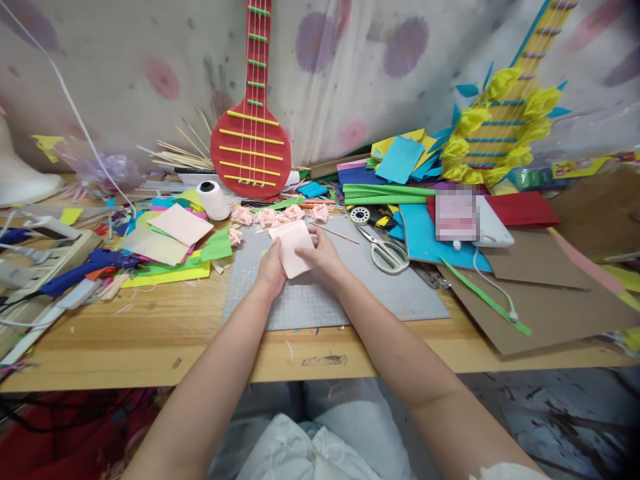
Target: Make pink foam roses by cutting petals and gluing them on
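Both my hands hold a pale pink sheet of paper (294, 247) above a grey cutting mat (350, 293) on the wooden table. My left hand (270, 270) grips its lower left edge, fingers closed on it. My right hand (323, 253) pinches its right side, thumb on top. Just beyond the sheet lie several small pink paper flowers (280, 216).
Scissors (385, 252) and a tape roll (359, 215) lie right of the mat. A blue glue gun (83, 272), coloured paper (170, 243) and a white thread spool (213, 199) are on the left. A red paper guitar (251, 143), a yellow one (500, 133) and brown cardboard (545, 300) stand around.
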{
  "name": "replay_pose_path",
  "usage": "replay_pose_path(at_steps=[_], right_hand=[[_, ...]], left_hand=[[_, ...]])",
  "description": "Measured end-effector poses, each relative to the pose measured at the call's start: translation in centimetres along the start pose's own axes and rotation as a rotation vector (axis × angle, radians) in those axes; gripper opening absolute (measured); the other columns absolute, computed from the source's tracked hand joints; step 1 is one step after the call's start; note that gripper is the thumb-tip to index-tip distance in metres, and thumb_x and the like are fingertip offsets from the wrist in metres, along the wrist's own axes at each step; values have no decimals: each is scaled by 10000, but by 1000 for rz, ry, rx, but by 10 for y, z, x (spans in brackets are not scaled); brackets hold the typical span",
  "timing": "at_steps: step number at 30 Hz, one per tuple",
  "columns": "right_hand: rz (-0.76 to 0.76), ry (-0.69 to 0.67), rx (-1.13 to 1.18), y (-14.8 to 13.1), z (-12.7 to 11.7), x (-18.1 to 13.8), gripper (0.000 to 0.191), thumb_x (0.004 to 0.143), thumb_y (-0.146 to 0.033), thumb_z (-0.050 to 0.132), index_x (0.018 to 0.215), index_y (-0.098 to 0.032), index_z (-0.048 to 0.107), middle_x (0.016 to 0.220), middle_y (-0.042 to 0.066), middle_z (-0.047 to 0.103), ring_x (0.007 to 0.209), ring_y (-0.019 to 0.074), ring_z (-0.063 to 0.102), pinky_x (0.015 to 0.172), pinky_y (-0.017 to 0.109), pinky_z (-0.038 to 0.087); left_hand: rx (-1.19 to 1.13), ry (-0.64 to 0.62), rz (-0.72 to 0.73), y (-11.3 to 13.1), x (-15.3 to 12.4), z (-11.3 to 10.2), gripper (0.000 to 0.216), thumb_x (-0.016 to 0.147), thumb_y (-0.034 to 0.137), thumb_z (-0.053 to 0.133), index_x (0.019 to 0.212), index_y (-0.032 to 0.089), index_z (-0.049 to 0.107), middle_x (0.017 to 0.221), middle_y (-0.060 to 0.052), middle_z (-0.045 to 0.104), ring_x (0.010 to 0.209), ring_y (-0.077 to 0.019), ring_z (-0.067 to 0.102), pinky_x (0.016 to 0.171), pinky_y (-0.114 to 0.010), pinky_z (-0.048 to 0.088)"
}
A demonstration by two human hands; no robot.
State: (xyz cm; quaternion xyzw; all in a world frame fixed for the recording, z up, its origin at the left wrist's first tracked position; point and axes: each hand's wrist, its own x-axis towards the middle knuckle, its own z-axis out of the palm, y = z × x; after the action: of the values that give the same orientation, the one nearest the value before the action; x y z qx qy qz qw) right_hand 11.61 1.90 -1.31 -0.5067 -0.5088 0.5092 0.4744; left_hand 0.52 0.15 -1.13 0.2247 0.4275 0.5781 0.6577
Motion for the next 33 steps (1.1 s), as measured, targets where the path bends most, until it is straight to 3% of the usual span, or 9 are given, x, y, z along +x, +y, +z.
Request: replay_pose_path(at_steps=[4,9,14,17,20,26,33], right_hand=[[12,1,-1,2,-1,0,523,504,-241,659,971,-229,426,763,-17,600,685,182,587,675,381,482],[24,-27,-6,0,-1,-1,514,522,-246,653,981,-229,422,769,-16,591,694,187,585,681,388,482],[-43,130,-12,-4,-6,2,498,529,-264,689,974,-219,472,872,17,593,831,176,570,793,358,455],[95,7,176,-4,-12,4,457,554,-316,703,952,-212,505,855,18,621,793,169,593,726,329,466],[196,-93,257,-2,-15,3,329,540,-284,715,806,-193,545,771,0,625,687,144,586,634,286,453],[30,-144,204,-4,-11,-1,287,543,-310,723,745,-188,559,734,-22,604,670,121,548,651,265,424],[-26,-143,153,-1,-5,1,298,534,-312,697,740,-195,517,706,-36,572,645,114,520,645,258,397]], left_hand=[[32,-32,30,-2,0,0,285,798,276,489,1024,123,573,955,-109,675,885,-222,641,815,-374,500],[55,-8,53,-4,2,-2,226,791,260,485,969,146,562,890,-82,683,848,-198,643,784,-351,504],[114,-18,137,-7,4,-4,218,751,291,523,917,157,567,873,-65,680,809,-186,642,750,-328,499],[195,-10,212,-7,4,-6,240,723,332,558,889,161,588,865,-56,680,833,-188,635,754,-315,490],[246,-14,239,-4,3,-8,298,683,386,601,864,150,603,840,-60,678,838,-209,632,739,-323,489],[115,-85,272,6,5,-10,414,634,424,660,947,160,600,855,-62,681,846,-212,635,732,-317,488],[175,70,397,4,3,-9,356,664,414,637,910,157,628,885,-58,684,805,-174,624,679,-253,473]])
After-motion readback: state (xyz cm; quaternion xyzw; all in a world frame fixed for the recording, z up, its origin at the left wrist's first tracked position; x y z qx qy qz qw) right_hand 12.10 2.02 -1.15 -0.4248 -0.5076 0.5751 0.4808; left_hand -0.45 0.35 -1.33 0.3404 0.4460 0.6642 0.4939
